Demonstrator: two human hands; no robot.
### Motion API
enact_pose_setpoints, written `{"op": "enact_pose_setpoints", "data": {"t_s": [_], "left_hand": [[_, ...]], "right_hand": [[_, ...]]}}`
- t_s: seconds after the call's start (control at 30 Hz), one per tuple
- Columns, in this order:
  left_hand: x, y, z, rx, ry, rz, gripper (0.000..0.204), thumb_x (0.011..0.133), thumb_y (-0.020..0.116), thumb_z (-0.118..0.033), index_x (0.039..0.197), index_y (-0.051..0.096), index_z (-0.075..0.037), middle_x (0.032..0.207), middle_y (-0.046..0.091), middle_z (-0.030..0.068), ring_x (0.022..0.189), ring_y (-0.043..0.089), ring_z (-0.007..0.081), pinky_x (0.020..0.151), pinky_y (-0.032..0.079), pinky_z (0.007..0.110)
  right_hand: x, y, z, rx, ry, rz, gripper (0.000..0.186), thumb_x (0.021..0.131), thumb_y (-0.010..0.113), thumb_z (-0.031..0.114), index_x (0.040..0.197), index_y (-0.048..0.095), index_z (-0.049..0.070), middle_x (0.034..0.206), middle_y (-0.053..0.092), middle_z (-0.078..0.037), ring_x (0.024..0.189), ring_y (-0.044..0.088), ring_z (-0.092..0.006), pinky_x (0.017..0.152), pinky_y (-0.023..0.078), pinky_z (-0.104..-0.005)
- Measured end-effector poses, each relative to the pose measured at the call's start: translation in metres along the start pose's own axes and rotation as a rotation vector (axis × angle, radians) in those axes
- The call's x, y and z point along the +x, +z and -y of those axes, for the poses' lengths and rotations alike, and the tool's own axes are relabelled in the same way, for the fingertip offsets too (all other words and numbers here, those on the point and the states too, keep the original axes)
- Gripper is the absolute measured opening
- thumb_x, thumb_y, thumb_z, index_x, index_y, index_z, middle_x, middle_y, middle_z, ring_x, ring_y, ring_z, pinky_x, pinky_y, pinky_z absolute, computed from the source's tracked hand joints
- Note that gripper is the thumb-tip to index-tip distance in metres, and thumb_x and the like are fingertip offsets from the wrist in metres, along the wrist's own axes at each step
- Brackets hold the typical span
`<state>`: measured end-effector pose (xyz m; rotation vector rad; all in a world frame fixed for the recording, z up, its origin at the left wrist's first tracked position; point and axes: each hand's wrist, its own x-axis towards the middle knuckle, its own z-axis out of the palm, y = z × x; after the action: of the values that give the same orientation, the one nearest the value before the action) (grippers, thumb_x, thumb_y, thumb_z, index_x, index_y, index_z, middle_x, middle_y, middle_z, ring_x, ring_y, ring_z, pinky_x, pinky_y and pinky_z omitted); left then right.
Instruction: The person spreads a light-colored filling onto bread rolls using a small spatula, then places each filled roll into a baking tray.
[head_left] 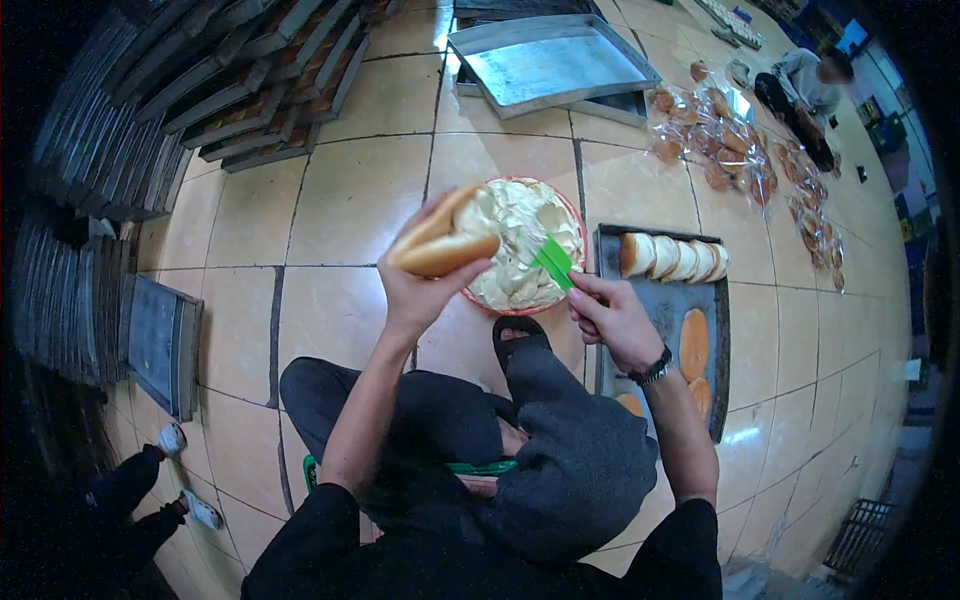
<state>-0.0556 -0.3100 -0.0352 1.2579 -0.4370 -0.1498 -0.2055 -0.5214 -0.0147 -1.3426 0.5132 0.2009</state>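
My left hand (430, 290) is closed around a split bread roll (445, 252), its cut side parted and some cream showing inside. In my right hand (612, 318) is a green spatula (553, 262), its blade at the surface of the pale cream. The cream (515, 285) fills a round bowl with a red rim (580, 222) on the floor before me. Right of the bowl lies a dark baking tray (650, 300). A row of cream-coated rolls (675, 258) stands at its far end, and plain rolls (694, 345) lie nearer.
Stacked trays (270, 80) rise at the far left, with another tray (160, 340) leaning below. An empty metal tray (550, 60) lies beyond the bowl. Bagged rolls (725, 140) spread at the far right near a seated person (805, 95). Another person's feet (200, 510) show at lower left.
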Motion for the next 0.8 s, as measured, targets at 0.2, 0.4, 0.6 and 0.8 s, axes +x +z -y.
{"op": "enact_pose_setpoints", "data": {"t_s": [0.2, 0.4, 0.6, 0.8], "left_hand": [[0.002, -0.009, 0.006, 0.691, 0.407, 0.234, 0.066, 0.070, 0.084, -0.008, 0.128, 0.054, 0.005, 0.128, 0.059, 0.0218, 0.116, 0.061, 0.0292, 0.095, 0.052, 0.036], [0.010, -0.003, 0.012, 0.940, 0.397, 0.102, 0.057, 0.072, 0.076, -0.001, 0.125, 0.056, 0.004, 0.128, 0.058, 0.0217, 0.120, 0.057, 0.0329, 0.100, 0.048, 0.038], [0.004, -0.022, 0.018, 0.782, 0.218, 0.044, 0.050, 0.074, 0.074, 0.001, 0.122, 0.059, 0.005, 0.125, 0.061, 0.0198, 0.116, 0.061, 0.0287, 0.096, 0.050, 0.035], [-0.003, -0.022, 0.014, -0.308, -0.419, 0.042, 0.042, 0.084, 0.071, -0.003, 0.122, 0.055, 0.002, 0.110, 0.065, 0.0085, 0.099, 0.065, 0.0163, 0.089, 0.054, 0.031]], "right_hand": [[-0.009, 0.018, 0.037, -0.429, -0.192, -0.030, 0.034, 0.095, 0.058, 0.015, 0.126, 0.060, 0.000, 0.068, 0.051, 0.003, 0.059, 0.044, -0.0031, 0.050, 0.039, -0.0225], [-0.026, 0.036, 0.045, -0.885, -0.714, -0.089, 0.033, 0.089, 0.059, 0.006, 0.122, 0.061, 0.000, 0.071, 0.059, -0.016, 0.063, 0.059, -0.0303, 0.061, 0.046, -0.0351], [-0.030, 0.028, 0.038, -0.775, -0.647, -0.036, 0.031, 0.085, 0.056, 0.001, 0.115, 0.065, 0.004, 0.088, 0.063, -0.023, 0.082, 0.063, -0.0382, 0.071, 0.050, -0.0414], [0.062, -0.050, -0.170, -0.974, -0.493, -0.587, 0.055, 0.086, 0.051, -0.001, 0.138, 0.051, 0.014, 0.090, 0.053, -0.022, 0.082, 0.057, -0.0381, 0.074, 0.048, -0.0424]]}}
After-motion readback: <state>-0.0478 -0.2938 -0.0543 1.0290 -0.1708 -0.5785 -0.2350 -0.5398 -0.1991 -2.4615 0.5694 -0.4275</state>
